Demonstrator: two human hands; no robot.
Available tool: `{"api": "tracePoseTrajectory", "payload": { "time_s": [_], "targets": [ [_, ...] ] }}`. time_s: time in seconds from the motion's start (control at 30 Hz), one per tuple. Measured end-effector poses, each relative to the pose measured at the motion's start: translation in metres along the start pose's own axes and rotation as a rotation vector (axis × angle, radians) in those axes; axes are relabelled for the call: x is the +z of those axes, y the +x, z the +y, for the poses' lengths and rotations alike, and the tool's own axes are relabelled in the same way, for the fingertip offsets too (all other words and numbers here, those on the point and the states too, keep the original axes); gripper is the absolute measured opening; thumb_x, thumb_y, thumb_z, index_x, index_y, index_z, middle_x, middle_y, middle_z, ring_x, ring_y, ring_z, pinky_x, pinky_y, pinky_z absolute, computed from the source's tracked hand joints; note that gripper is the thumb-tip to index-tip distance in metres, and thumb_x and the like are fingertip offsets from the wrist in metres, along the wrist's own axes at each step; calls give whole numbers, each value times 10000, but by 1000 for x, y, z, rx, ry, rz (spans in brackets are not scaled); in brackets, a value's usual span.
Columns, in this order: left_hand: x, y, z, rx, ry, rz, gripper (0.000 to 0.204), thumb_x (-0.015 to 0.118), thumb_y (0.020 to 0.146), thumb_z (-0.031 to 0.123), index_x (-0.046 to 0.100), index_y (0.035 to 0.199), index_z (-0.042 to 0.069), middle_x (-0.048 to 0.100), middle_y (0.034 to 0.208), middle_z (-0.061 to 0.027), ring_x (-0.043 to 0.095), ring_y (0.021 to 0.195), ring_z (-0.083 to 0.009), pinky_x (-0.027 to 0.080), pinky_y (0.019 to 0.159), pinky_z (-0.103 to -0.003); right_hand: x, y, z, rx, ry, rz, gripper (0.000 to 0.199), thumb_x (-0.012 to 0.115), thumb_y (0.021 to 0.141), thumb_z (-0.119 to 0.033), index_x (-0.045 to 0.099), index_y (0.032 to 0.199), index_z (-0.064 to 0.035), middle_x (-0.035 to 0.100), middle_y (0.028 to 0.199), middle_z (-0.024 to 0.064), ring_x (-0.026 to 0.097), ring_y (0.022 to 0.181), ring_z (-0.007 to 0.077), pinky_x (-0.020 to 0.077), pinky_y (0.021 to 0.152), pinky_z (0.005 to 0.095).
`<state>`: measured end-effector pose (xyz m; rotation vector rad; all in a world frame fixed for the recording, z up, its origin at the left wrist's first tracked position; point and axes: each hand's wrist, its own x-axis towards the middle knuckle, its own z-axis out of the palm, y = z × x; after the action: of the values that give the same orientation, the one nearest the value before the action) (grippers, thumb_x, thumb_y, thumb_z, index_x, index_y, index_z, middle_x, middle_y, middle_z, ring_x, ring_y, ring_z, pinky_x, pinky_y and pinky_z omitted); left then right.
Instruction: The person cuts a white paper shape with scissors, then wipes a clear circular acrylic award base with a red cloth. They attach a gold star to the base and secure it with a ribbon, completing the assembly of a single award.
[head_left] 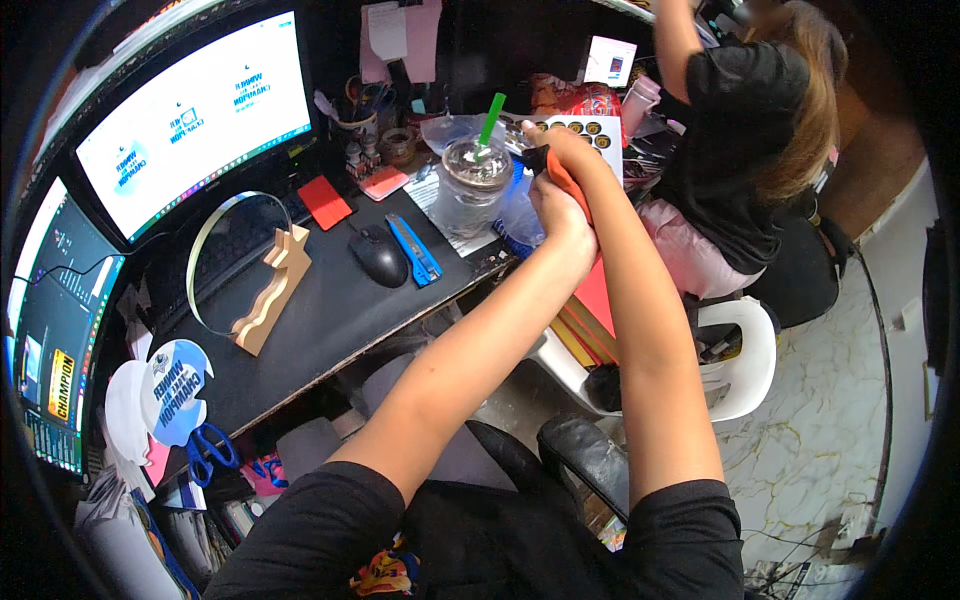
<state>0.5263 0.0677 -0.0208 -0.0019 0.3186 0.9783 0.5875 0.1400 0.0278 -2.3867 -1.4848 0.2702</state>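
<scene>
Both my arms reach out to the far side of the desk. In my left hand point(560, 207) is an orange and black object point(567, 182), mostly covered by the fingers, so its kind does not show. My right hand point(562, 143) lies just beyond it, against the same object, its fingers partly hidden. Left of my hands stands a clear plastic cup point(470, 190) with a green straw point(491, 118). A sheet with round black and gold stickers point(592, 128) lies behind my hands.
A blue cutter knife point(414, 250), black mouse point(379, 257) and wooden piece with a clear ring point(275, 290) are on the black desk point(330, 340). Blue scissors point(212, 452) hang near its left edge. Monitors point(195, 120) stand left. A person point(745, 150) sits right, beside a white chair point(745, 355).
</scene>
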Motion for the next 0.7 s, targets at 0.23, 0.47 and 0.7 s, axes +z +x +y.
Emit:
{"api": "tracePoseTrajectory", "payload": {
  "time_s": [0.23,0.47,0.7],
  "targets": [
    [-7,3,4,-16,-24,-276,408,357,967,427,583,1058,100,650,893,-95,650,738,-242,548,681,-379,1,-2,-2,20,70,-29,761,423,907,-642,636,1160,44,599,1224,250,575,1150,371,412,1001,424],
    [-9,0,8,-69,43,-263,469,315,984,497,542,1111,107,635,904,-95,640,750,-238,550,638,-385,4,-3,-2,77,-11,-11,725,457,895,-646,652,1154,2,614,1209,247,588,1147,350,427,982,405],
    [-5,3,6,-67,58,-325,515,332,978,542,521,1204,119,636,1036,-108,652,838,-257,564,740,-443,-1,-2,-1,115,109,-83,804,411,901,-677,633,1160,52,611,1203,266,599,1131,356,434,977,411]
  ]
}}
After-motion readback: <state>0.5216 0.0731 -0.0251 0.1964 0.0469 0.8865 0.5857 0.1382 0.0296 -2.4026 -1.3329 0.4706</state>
